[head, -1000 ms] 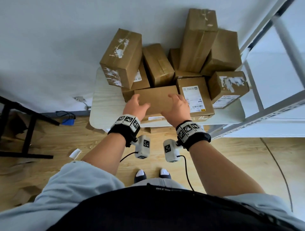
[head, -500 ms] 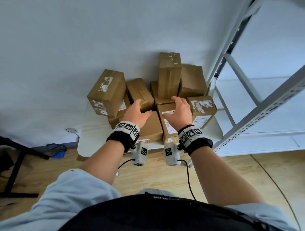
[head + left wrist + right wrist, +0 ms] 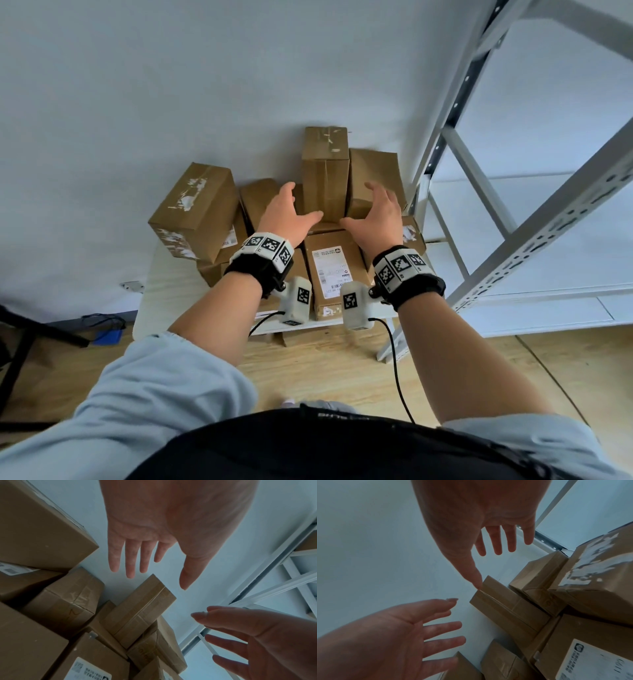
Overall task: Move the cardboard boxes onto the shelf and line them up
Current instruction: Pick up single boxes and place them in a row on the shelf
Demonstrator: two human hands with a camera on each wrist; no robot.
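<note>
Eight cardboard boxes, as far as I can count them, are heaped on the small white table (image 3: 164, 294) against the wall; some are partly hidden, so my count may fall short. One tall upright box (image 3: 325, 171) stands at the back of the heap, a box with torn white tape (image 3: 195, 212) lies at the left, and a box with a printed label (image 3: 330, 270) lies flat at the front edge. My left hand (image 3: 286, 216) and right hand (image 3: 376, 216) flank the tall upright box, fingers spread and nearly straight, holding nothing; whether either touches the cardboard I cannot tell. Two white shelf boards of the metal shelf (image 3: 534, 233) at the right show bare surface, just beside the table's right edge. Compared with half a second ago, both hands have left the flat front boxes and reached farther back, and the head view has tilted upward.
</note>
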